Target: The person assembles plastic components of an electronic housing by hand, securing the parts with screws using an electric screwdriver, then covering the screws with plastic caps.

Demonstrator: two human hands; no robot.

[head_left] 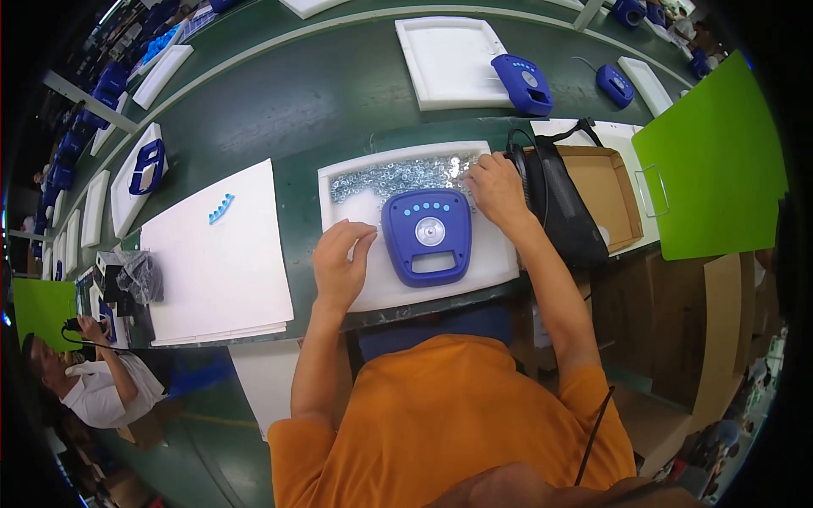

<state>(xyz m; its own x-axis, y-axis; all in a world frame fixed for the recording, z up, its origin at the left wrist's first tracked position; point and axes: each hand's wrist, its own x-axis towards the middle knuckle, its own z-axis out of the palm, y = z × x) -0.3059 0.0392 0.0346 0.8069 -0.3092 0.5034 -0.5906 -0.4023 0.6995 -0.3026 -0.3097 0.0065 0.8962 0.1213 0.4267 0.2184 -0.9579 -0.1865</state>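
Note:
A blue plastic housing (427, 235) with a handle slot, a round grey centre and a row of light-blue buttons lies on a white foam tray (398, 288). Small metal screws (398, 174) are heaped along the tray's far edge. My left hand (341, 262) rests on the tray just left of the housing, fingers curled, nothing visible in it. My right hand (495, 188) reaches to the right end of the screw heap, fingertips touching the screws; whether it pinches one I cannot tell.
A black power screwdriver (559, 203) lies right of the tray beside an open cardboard box (611, 190). A white board (222, 254) with a small light-blue strip (221, 208) lies left. More blue housings (522, 83) and white trays sit further back. A green sheet (720, 161) stands right. Another person (93, 381) sits lower left.

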